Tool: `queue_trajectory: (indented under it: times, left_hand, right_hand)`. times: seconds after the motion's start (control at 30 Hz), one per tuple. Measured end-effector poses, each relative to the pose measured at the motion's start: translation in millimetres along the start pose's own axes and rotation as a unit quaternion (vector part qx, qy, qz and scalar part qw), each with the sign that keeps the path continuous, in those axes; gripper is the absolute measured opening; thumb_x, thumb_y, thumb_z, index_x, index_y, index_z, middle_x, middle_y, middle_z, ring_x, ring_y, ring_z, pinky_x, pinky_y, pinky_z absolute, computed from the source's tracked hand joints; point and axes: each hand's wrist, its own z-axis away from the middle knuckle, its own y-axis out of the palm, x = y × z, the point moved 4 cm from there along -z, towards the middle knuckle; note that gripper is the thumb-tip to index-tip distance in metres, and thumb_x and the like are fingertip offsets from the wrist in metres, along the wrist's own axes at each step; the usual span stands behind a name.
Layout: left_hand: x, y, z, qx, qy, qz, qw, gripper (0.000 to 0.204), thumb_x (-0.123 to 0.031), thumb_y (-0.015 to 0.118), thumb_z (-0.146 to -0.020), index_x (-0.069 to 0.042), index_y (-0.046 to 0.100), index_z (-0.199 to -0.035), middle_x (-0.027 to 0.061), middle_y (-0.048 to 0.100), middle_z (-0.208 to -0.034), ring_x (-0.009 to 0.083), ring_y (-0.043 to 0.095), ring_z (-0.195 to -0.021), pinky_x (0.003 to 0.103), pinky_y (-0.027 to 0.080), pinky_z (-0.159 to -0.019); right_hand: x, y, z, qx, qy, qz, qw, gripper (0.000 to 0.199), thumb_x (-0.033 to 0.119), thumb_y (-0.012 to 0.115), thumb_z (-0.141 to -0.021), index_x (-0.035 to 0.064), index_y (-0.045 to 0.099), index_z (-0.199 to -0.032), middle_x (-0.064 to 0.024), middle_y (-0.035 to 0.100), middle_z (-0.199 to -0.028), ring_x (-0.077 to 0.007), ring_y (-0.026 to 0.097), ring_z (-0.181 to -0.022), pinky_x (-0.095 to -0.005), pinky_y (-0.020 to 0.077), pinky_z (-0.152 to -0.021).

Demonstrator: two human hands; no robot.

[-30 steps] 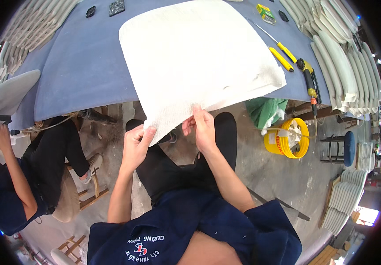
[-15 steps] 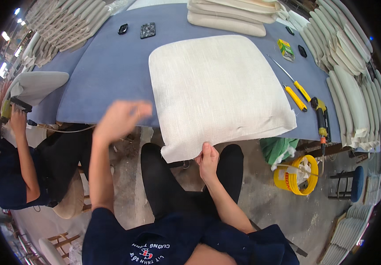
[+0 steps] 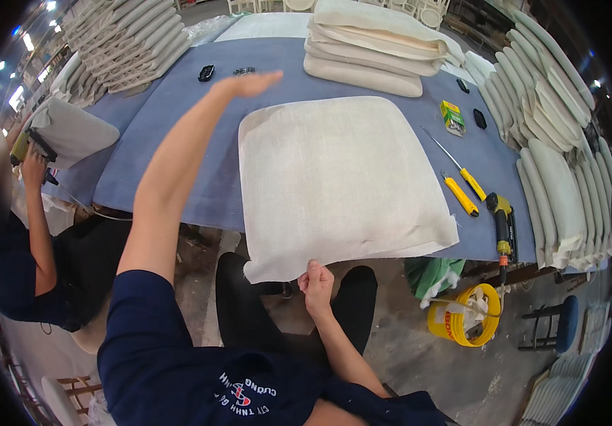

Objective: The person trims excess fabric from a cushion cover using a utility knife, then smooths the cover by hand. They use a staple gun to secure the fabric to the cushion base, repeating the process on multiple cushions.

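In front of me a seat cushion (image 3: 334, 170) covered in off-white cloth lies on the blue-covered table, its near edge jutting over the table's front. My right hand (image 3: 316, 287) pinches the loose cloth at that near edge, thumb on top. My left hand (image 3: 252, 84) is raised beyond the cushion's far left corner, fingers stretched out and holding nothing. Just past it sits a dark tray (image 3: 243, 72), partly hidden by the hand. A small black case (image 3: 206, 73) is to its left.
Right of the cushion lie a yellow-handled cutter (image 3: 460, 197), a yellow-handled screwdriver (image 3: 473, 183), a staple gun (image 3: 502, 220) and a small box (image 3: 452, 118). Cushion stacks (image 3: 373, 53) stand at the back and sides. A yellow bucket (image 3: 490, 319) is below. At left a co-worker's hand (image 3: 34, 167) holds a staple gun.
My left hand has swung forward from beside the cushion's left edge to beyond its far corner. My right hand keeps its pinch on the cloth. The view has tilted up somewhat.
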Motion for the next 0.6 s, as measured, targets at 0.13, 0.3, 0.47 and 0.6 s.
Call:
queue_trajectory:
  times: [0.13,0.3,0.47,0.6]
  left_hand:
    - [0.5,-64.7,-1.6,-0.206,0.063,0.064,0.974,0.075,-0.062,0.018,-0.115,-0.015,0.032,-0.17,0.0171,0.027,-0.177,0.0383,0.024,-0.163,0.051,0.017,-0.134]
    - [4.4,90.2,-9.2,-0.081,0.019,-0.011,0.996,0.09,-0.078,0.021,-0.106,-0.017,0.027,-0.172,0.0163,0.012,-0.181,0.0347,0.005,-0.167,0.055,0.009,-0.134]
    - [34.3,-7.6,-45.6,-0.042,-0.016,0.018,0.999,0.097,-0.081,0.022,-0.104,-0.011,0.028,-0.171,0.0207,0.02,-0.178,0.0355,0.013,-0.167,0.058,0.011,-0.133]
    - [13.4,-43.6,-55.6,-0.22,0.019,0.025,0.975,0.093,-0.078,0.024,-0.106,-0.012,0.029,-0.171,0.0181,0.015,-0.18,0.0344,0.008,-0.167,0.058,0.007,-0.133]
  right_hand:
    - [-1.7,13.1,4.9,0.011,0.012,-0.001,1.0,0.055,0.037,0.059,-0.114,0.0044,0.059,-0.069,-0.0014,0.055,-0.059,-0.0088,0.051,-0.052,-0.0265,0.0384,-0.048]
    - [-3.1,0.3,1.0,-0.013,0.004,0.01,1.0,0.057,0.037,0.06,-0.113,0.0038,0.059,-0.068,-0.001,0.055,-0.058,-0.0086,0.051,-0.052,-0.0265,0.0381,-0.049]
    - [-3.7,8.5,5.2,0.02,-0.006,0.027,0.999,0.058,0.037,0.061,-0.113,0.0035,0.06,-0.066,-0.0008,0.055,-0.057,-0.0082,0.051,-0.051,-0.0267,0.0379,-0.048]
    - [-5.4,5.7,6.0,0.018,-0.02,0.045,0.999,0.058,0.036,0.061,-0.113,0.0025,0.062,-0.065,-0.0009,0.055,-0.055,-0.008,0.05,-0.05,-0.0273,0.0376,-0.047]
